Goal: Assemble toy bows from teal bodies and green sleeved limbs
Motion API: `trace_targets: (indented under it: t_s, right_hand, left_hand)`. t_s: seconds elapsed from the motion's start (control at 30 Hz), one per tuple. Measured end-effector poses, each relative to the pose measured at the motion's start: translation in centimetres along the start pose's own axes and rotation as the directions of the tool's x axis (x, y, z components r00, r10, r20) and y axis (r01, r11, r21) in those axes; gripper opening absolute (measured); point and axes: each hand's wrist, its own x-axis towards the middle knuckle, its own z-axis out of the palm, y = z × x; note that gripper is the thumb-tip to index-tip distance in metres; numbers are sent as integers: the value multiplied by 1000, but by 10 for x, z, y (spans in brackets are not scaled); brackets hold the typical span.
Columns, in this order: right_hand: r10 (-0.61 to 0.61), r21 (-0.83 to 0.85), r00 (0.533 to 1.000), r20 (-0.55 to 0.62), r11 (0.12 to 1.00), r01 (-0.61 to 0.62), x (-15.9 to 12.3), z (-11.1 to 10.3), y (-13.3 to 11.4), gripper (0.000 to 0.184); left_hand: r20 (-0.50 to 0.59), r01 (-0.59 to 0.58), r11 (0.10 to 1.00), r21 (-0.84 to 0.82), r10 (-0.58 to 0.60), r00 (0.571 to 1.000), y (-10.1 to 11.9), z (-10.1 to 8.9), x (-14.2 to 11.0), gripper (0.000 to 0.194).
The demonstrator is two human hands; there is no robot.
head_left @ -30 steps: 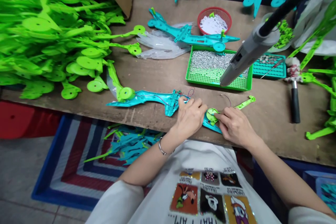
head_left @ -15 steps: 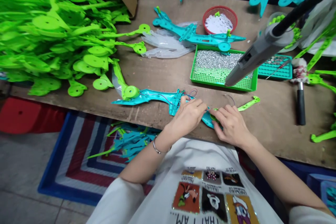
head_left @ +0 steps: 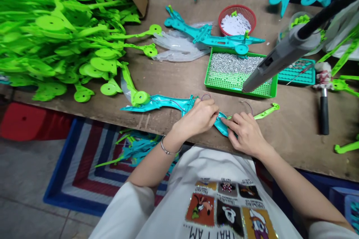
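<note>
A long turquoise plastic part (head_left: 171,103) lies along the bench's front edge, with thin wires (head_left: 206,95) looping above its middle. My left hand (head_left: 198,115) is over that middle, fingertips pinched together; what is between them is hidden. My right hand (head_left: 246,132) grips the part's right end, index finger stretched onto its surface and thumb by the near edge. From under this hand a lime-green arm (head_left: 267,111) sticks out to the right, its disc end covered. At the left end, a lime-green arm with a round disc (head_left: 141,98) sits on the turquoise part.
A big pile of lime-green parts (head_left: 50,22) fills the left. Behind my hands stand a green tray of small metal pieces (head_left: 241,86) and a red basket (head_left: 254,22). A grey electric screwdriver (head_left: 269,59) hangs at right, near a black-handled hammer (head_left: 324,115).
My right hand has shifted left over the green disc, which it now hides. My left fingers have drawn together and back, baring more turquoise between the hands. The view has shifted slightly.
</note>
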Motion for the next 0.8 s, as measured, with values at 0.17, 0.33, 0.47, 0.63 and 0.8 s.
trace_targets:
  t_s: [0.17,0.33,0.47,0.63,0.8]
  right_hand:
    - [-4,-6,1000,26,1000,4,2,-1,0,38]
    - [-15,-18,999,37,1000,15,2,-2,0,41]
    - [-19,-26,999,43,999,20,2,-2,1,42]
    - [-14,-39,999,32,999,15,3,1,-4,38]
    - [-61,56,998,30,997,60,6,-6,12,41]
  left_hand:
    - [18,0,999,-40,1,1000,-3,-2,10,13]
    - [117,82,997,-15,-79,990,2,-8,26,14]
    - [220,166,982,90,-182,958,14,-15,42,17]
    - [250,152,962,226,-209,946,25,-18,52,20]
    - [90,170,922,348,-214,973,40,-14,42,27]
